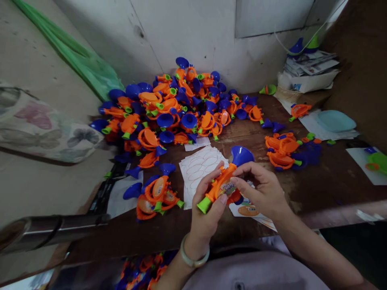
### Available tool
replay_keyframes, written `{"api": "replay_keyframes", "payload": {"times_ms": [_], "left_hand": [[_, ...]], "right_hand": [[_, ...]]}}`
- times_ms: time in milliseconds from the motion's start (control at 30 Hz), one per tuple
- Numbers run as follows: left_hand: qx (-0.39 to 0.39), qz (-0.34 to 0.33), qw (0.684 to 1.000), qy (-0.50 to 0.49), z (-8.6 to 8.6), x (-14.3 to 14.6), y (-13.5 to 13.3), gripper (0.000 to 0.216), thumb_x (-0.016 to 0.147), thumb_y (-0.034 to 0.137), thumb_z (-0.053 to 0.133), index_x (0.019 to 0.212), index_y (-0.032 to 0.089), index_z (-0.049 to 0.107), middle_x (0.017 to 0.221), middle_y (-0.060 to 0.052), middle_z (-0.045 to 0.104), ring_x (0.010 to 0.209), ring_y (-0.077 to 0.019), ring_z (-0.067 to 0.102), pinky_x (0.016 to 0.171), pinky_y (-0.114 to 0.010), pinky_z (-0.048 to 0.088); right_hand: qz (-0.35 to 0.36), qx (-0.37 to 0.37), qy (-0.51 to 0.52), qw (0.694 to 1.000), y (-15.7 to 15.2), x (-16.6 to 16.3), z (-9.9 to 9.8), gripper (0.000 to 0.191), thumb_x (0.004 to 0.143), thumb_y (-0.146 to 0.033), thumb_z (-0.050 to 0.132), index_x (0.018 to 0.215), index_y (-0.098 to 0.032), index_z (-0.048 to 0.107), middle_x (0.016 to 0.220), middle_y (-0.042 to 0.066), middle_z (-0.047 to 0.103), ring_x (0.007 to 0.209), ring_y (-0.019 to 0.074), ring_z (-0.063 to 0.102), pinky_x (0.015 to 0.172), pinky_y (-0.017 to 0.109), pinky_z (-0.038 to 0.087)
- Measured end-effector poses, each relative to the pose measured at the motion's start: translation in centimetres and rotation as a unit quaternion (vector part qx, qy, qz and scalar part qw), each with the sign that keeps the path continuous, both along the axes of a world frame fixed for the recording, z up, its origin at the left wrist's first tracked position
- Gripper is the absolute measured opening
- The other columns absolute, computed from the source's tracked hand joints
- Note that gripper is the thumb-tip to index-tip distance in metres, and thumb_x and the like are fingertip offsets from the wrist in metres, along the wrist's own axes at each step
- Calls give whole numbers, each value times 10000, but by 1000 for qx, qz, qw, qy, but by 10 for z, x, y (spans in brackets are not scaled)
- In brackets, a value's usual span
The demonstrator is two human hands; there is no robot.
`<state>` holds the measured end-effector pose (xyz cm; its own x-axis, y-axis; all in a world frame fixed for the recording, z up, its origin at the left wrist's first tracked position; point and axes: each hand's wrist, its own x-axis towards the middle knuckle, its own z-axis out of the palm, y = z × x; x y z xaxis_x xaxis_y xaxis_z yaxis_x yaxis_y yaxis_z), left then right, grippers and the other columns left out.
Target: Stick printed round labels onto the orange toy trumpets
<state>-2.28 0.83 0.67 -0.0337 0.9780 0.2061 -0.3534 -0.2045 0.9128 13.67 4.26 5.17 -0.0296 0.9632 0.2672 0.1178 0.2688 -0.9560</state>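
Observation:
My left hand (208, 205) grips a toy plastic trumpet (222, 186) with an orange body, a blue bell and a green mouthpiece. My right hand (260, 189) is shut on the same trumpet from the other side, its fingertips on a small printed label (227, 188) on the body. Under the hands lies a white sheet of oval stickers (198, 171), partly hidden by my left hand. A large heap of matching trumpets (169, 108) sits behind it on the wooden table (326, 185), and a smaller group (159, 197) lies close to my left hand.
Another cluster of trumpets (282, 149) lies to the right. Papers, a pale blue lid (335, 121) and a stack of printed sheets (311, 64) sit at the back right. White walls close the back, with a green plastic bag (72, 52) at left and a metal pipe (51, 231) at front left.

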Motion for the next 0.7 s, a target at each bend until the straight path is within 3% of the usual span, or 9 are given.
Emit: {"api": "replay_keyframes", "payload": {"times_ms": [200, 333, 500, 533, 633, 700], "left_hand": [[-5, 14, 1000, 19, -1, 0, -4, 429, 965, 354, 799, 1388, 312, 735, 1632, -107, 625, 1526, -373, 571, 1257, -545, 484], [6, 13, 1000, 23, 0, 1, -6, 427, 977, 336, 790, 1399, 351, 729, 1640, -83, 621, 1542, -362, 556, 1261, -532, 482], [10, 27, 999, 43, 2, -1, -6, 423, 964, 347, 806, 1382, 323, 746, 1608, -102, 649, 1534, -383, 561, 1269, -549, 472], [10, 30, 999, 40, 3, -1, -6, 431, 961, 349, 809, 1386, 315, 745, 1607, -107, 649, 1527, -383, 569, 1270, -544, 473], [6, 14, 1000, 5, 3, 1, -6, 480, 955, 361, 817, 1423, 317, 719, 1611, -113, 645, 1477, -368, 622, 1224, -513, 527], [2, 2, 1000, -8, 3, 2, -7, 502, 948, 354, 827, 1433, 327, 703, 1597, -113, 657, 1452, -353, 646, 1199, -501, 552]], "right_hand": [[-23, 58, -66, 996, 1, -1, 3, 48, 899, -227, 760, 855, -245, 753, 783, -7, 800, 672, 150, 720, 612, 248, 578], [-31, 107, -102, 988, 0, 0, 3, 74, 936, -200, 748, 888, -256, 746, 806, -17, 802, 688, 147, 718, 638, 247, 587], [-50, 179, -198, 962, -4, 3, -6, 58, 1006, -233, 720, 1005, -287, 742, 913, 22, 776, 852, 215, 735, 804, 358, 638], [-79, 200, -214, 953, -4, 3, -8, 97, 1009, -277, 732, 1104, -296, 738, 1022, 52, 768, 949, 248, 735, 869, 408, 643], [-177, 238, -224, 928, -3, 4, -15, 646, 970, -456, 794, 1541, -312, 528, 1445, 155, 593, 1293, 358, 634, 1050, 553, 604], [-171, 239, -235, 927, 1, 5, -19, 859, 957, -534, 794, 1663, -304, 363, 1576, 185, 467, 1447, 402, 523, 1158, 613, 535]]}}
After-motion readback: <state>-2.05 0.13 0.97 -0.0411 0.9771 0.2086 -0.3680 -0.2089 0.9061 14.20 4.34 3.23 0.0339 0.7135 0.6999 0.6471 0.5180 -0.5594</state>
